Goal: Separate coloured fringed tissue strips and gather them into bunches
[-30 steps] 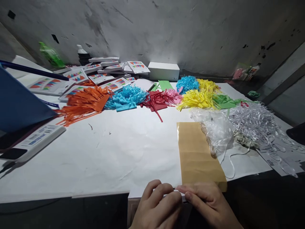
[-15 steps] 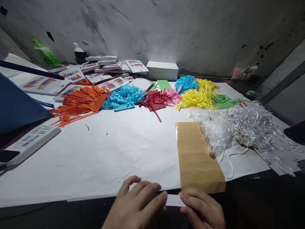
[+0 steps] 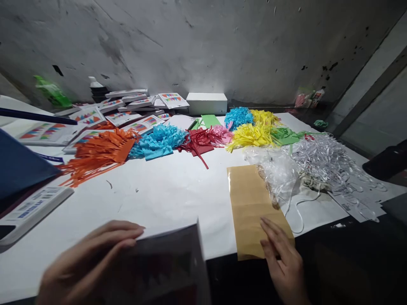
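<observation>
My left hand (image 3: 92, 264) pinches the upper left edge of a flat packet (image 3: 168, 267) with a pennant picture, dark in shadow, tilted up at the table's front edge. Over the lower part of a tan paper sheet (image 3: 248, 212) is my right hand (image 3: 282, 258), its fingers bent and slightly apart, with nothing visible in them. Fingertips of that hand are at the sheet's surface; whether they touch it is unclear. Beside the sheet lie a clear plastic bag (image 3: 280, 169) and a white cord (image 3: 297, 216).
Orange (image 3: 101, 150), blue (image 3: 159, 142), red (image 3: 200, 142), yellow (image 3: 251, 135) and green (image 3: 286, 135) fringed paper bundles cross the table. Behind them are packets (image 3: 140, 101) and a white box (image 3: 206, 103). White strings (image 3: 324, 156) lie right; a blue object (image 3: 22, 165) stands left.
My left hand has moved left, lifting the packet into view with its picture showing. My right hand has let go of the white item and moved right, over the tan sheet.
</observation>
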Demonstrator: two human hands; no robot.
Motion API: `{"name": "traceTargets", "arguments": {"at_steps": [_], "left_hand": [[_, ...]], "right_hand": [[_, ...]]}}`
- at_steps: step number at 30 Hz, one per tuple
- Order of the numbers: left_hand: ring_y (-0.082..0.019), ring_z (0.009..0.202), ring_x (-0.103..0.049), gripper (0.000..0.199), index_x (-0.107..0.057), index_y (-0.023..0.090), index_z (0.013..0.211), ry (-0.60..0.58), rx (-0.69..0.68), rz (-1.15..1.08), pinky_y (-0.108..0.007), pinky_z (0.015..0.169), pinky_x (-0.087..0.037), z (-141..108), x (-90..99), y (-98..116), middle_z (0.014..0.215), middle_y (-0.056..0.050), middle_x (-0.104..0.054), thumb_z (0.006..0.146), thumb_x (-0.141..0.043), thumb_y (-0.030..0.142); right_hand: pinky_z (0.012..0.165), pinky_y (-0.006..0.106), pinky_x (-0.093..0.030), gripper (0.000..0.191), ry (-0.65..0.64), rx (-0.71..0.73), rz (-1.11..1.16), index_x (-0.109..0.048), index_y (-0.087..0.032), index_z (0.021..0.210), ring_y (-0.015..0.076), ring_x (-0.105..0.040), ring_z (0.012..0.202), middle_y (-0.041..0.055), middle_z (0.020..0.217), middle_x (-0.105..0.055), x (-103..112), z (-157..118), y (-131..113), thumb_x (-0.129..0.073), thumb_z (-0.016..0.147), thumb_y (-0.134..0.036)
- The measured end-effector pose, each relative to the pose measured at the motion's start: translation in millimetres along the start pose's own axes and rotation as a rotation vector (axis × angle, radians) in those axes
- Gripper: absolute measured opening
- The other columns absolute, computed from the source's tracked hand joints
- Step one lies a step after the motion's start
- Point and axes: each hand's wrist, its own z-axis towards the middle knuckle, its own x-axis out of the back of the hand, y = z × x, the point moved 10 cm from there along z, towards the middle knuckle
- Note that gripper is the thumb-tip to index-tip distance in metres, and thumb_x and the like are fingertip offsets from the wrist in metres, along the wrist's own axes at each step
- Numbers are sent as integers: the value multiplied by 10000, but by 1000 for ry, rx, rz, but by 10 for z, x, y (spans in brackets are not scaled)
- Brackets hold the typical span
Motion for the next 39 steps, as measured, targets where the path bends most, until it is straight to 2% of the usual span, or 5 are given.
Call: {"name": "traceTargets", "arguments": {"at_steps": [3, 10, 17, 21, 39], "left_hand": [[-136, 724, -703, 192, -764, 283, 824, -240, -108, 7, -174, 674, -544, 293, -70, -61, 833, 28, -741, 902, -663, 427], [-142, 792, -673, 156, -712, 251, 1004, -1193, -157, -141, -179, 703, -486, -289, -1594, 237, 920, 0, -716, 953, -572, 206], [-171, 930, -675, 380, -608, 274, 1154, -1206, -166, -113, -233, 774, -490, -492, -2091, 528, 1276, -29, -618, 832, -680, 84], [-180, 934, -691, 402, -601, 294, 1181, -1219, -163, -128, -249, 793, -515, -509, -2096, 550, 1266, -21, -636, 839, -699, 105], [-233, 957, -740, 190, -685, 248, 1124, -1178, -229, -339, -279, 809, -568, -453, -2013, 664, 1220, -101, -716, 959, -592, 274]], "right_hand": [[951, 436, -559, 246, -29, 208, -212, -673, -190, 1185, 256, -674, 1118, 94, 1161, -726, 18, -119, 33, -570, 963, -174], [853, 387, -515, 211, -117, 238, -168, -661, -147, 1150, 226, -656, 986, 100, 1028, -702, -23, -206, -88, -566, 961, -149], [764, 351, -452, 107, -201, 162, -22, -647, -183, 969, 191, -584, 828, 47, 853, -637, -144, -23, -88, -600, 923, -99], [868, 412, -438, 286, -263, 157, -125, -591, -153, 1253, 259, -580, 1022, 115, 1102, -649, -434, 86, -126, -512, 980, -187], [612, 310, -409, 142, -323, 217, -37, -661, -189, 1024, 179, -561, 693, 35, 784, -605, -473, -39, -200, -539, 955, -164]]}}
